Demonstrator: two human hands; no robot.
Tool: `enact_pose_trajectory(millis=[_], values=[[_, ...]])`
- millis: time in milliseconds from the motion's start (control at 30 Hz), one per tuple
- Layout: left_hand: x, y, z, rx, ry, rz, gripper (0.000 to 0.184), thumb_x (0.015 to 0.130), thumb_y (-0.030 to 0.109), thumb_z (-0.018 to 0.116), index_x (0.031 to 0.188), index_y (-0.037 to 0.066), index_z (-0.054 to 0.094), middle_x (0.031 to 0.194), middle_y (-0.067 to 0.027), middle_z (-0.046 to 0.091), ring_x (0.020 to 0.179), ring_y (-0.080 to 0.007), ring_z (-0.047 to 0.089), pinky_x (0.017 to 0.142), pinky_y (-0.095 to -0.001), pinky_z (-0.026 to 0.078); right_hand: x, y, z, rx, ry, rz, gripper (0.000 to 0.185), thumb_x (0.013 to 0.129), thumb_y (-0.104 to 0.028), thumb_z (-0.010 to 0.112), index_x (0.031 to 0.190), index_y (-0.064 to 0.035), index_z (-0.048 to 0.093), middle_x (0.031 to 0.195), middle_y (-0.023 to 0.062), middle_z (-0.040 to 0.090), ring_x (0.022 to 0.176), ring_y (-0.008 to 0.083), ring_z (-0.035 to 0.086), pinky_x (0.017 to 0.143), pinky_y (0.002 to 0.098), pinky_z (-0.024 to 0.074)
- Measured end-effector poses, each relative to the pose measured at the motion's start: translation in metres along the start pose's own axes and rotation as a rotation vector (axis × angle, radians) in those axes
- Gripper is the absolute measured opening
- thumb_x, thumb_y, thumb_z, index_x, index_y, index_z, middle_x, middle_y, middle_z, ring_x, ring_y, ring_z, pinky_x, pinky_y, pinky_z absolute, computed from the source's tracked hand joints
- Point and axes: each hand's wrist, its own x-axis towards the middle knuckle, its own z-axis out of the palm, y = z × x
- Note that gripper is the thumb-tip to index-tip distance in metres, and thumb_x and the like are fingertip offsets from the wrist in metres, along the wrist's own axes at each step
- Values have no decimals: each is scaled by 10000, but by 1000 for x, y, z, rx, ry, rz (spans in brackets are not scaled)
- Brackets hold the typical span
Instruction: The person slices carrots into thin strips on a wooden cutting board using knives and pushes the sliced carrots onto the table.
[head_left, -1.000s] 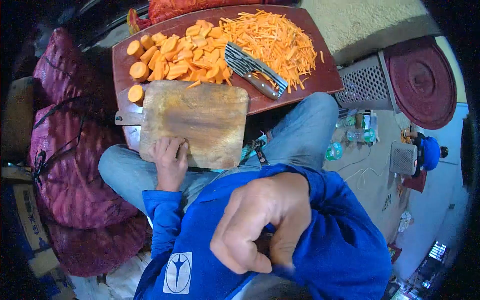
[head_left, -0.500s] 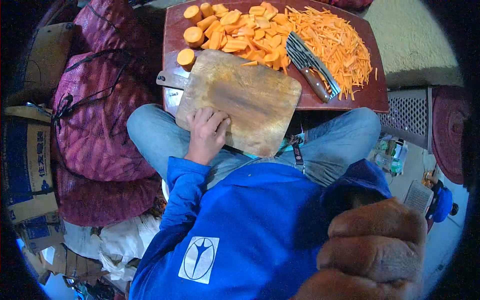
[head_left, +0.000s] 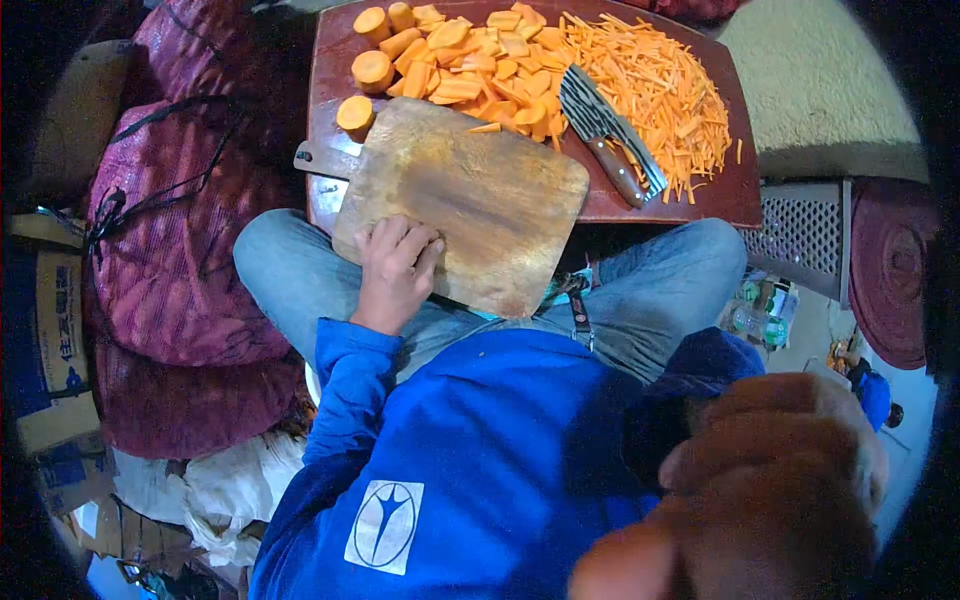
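Observation:
My left hand (head_left: 398, 268) rests on the near left part of a worn wooden cutting board (head_left: 500, 210), its fingers bent a little on the surface. The board tilts from the table edge over my lap. Close to the camera at the lower right, my right hand (head_left: 770, 480) is raised and blurred, its fingers curled closed; what they hold, if anything, is hidden. Beyond the board lies a cleaver (head_left: 612, 140) with a brown handle, against a heap of shredded carrot (head_left: 660, 85). Carrot slices (head_left: 495, 65) and several thick carrot chunks (head_left: 372, 72) lie to the left.
A dark red table (head_left: 330, 60) carries the carrots. Purple mesh sacks (head_left: 190, 260) and cardboard boxes (head_left: 60, 330) crowd the left side. A perforated plastic crate (head_left: 800, 230) and plastic bottles (head_left: 760, 325) are at the right. A flat metal handle (head_left: 325, 160) juts from under the board.
The view has shifted slightly, so the table and board appear a little further left. My right hand has turned and blurred near the camera. My left hand stays on the board.

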Motion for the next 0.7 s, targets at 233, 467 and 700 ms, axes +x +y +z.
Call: enact_pose_trajectory(millis=[233,467,700], values=[[3,4,-2,1,-13,2,162,825,98,797,965,114,718,933,-51,626,926,-273,604,866,-431,365,11,-2,23,-254,109,-8,250,746,-163,747,988,-123,700,845,38,674,671,160,628,573,316,481],[1,4,-9,-13,-28,35,174,827,99,796,988,95,730,969,-71,655,940,-275,617,908,-424,388,-6,101,69,-137,-136,177,145,947,-174,557,978,-38,599,829,142,613,794,376,669,743,470,573],[-21,-20,-98,506,66,-116,206,838,169,817,1019,105,743,1139,-68,679,1068,-279,631,995,-472,387,-190,217,81,-803,124,788,465,902,-258,747,1295,-40,626,1378,223,556,1131,430,593,958,533,479]])
